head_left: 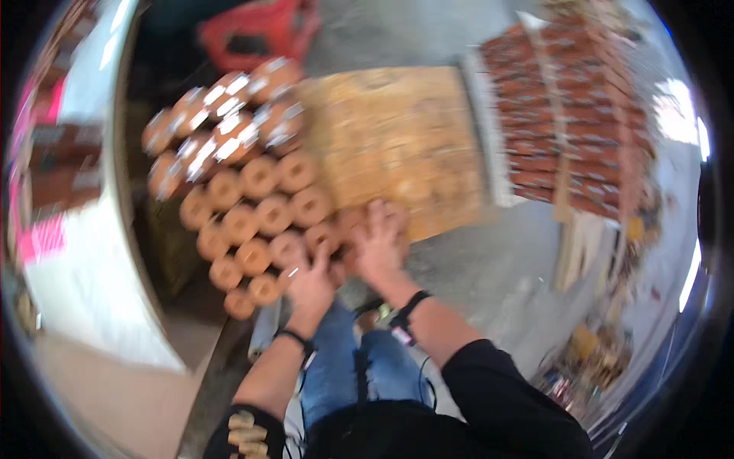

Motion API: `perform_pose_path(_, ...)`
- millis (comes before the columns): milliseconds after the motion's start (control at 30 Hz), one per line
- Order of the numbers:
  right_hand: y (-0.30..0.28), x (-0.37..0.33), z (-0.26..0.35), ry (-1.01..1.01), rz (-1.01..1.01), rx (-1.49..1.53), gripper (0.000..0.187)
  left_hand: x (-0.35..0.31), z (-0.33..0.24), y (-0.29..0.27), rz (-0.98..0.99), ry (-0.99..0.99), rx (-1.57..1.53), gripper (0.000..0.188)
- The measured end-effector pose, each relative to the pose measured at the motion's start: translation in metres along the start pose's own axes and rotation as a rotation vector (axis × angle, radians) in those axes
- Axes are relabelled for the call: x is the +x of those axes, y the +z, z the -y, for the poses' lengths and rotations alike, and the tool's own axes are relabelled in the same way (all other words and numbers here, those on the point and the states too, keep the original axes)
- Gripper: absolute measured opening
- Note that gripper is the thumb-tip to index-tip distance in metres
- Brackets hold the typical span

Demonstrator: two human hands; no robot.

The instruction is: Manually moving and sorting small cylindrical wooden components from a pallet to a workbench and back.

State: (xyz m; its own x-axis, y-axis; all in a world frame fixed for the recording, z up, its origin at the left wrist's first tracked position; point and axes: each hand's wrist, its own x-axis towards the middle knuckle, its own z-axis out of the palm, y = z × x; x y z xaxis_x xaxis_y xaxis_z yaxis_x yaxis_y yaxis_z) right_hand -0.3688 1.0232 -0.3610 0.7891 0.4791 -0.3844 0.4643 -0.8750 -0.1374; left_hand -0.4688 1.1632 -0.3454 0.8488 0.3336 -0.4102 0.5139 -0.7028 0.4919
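Rows of orange-brown cylindrical rolls [273, 215], each with a round hollow in its end, stand packed together left of centre. At their near right edge, my left hand [308, 284] is closed against one of these rolls, fingers pointing away from me. Beside it, my right hand [380, 249] is curled over another roll [352, 222] at the near left corner of a tan, flat-topped slab [397, 145]. Motion blur softens both hands, and the undersides of the held rolls are hidden. Farther back, more rolls [229, 136] are covered in shiny clear wrap.
A red plastic object [256, 34] lies beyond the rolls. To the right, a strapped stack of reddish-brown pieces [566, 115] stands on the grey floor [489, 275]. A white panel [92, 275] rises on the left. Loose scraps [589, 359] lie at lower right.
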Motion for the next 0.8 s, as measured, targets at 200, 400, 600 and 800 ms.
perform_pose_path(200,0.0,0.011,0.043,0.028,-0.039,0.172,0.024,-0.005,0.021,0.002,-0.152,-0.039,0.22,0.059)
perform_pose_path(400,-0.029,-0.019,0.007,0.093,-0.044,0.224,0.03,0.003,0.015,0.003,-0.062,-0.05,0.177,0.06)
perform_pose_path(600,-0.064,-0.134,-0.083,0.122,-0.117,0.38,0.036,-0.04,-0.011,0.002,-0.106,0.117,0.157,0.059)
perform_pose_path(800,-0.077,-0.275,-0.218,0.42,-0.023,0.45,0.051,-0.067,-0.13,-0.026,0.18,0.147,0.325,0.071)
